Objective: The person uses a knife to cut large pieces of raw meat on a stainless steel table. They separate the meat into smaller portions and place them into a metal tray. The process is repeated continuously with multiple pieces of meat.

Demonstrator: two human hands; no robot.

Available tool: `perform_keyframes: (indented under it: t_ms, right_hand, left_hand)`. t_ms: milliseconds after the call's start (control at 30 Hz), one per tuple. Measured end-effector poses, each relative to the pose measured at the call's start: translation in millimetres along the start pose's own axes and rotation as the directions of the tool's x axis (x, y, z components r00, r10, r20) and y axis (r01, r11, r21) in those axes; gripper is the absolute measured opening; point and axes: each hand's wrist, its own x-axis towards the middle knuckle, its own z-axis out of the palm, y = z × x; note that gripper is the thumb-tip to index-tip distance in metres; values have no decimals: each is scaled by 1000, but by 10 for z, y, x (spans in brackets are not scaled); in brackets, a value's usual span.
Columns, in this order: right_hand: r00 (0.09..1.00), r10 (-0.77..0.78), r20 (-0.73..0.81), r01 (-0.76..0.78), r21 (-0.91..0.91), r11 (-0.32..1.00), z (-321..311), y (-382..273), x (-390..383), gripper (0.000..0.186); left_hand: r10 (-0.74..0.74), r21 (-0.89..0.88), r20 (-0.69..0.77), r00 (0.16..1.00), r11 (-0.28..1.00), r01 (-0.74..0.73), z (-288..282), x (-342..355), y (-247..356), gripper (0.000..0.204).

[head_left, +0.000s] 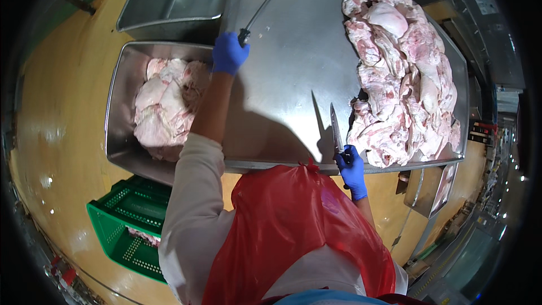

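My left hand (229,54), in a blue glove, is closed round the dark handle of a sharpening steel (264,7). The thin rod points away and to the right over the metal table (282,62), near its left edge. At the table's near edge my right hand (352,173), also gloved in blue, grips a knife (336,126) with its blade pointing up and away. Knife and steel are well apart. Just right of the blade lies a long heap of raw, pale pink meat pieces (415,73) with white fat or skin.
Left of the table stands a metal tub (117,113) holding more raw meat (164,104). Beyond it is another deep metal tub (192,20). Green perforated crates (107,220) stand on the yellowish floor at lower left. A metal container (437,189) sits by the table's near right corner.
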Motion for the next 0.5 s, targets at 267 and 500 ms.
perform_keyframes:
  t_ms: [267,500]
  right_hand:
    - [931,-172,-321,110,-204,973,-25,451,-67,17]
    - [864,-503,25,456,-461,761,422,226,643,48]
  left_hand:
    - [-138,-530,412,901,768,360,-282,-688,691,9]
    - [-51,-626,762,645,196,755,-1089,-2072,1631,9]
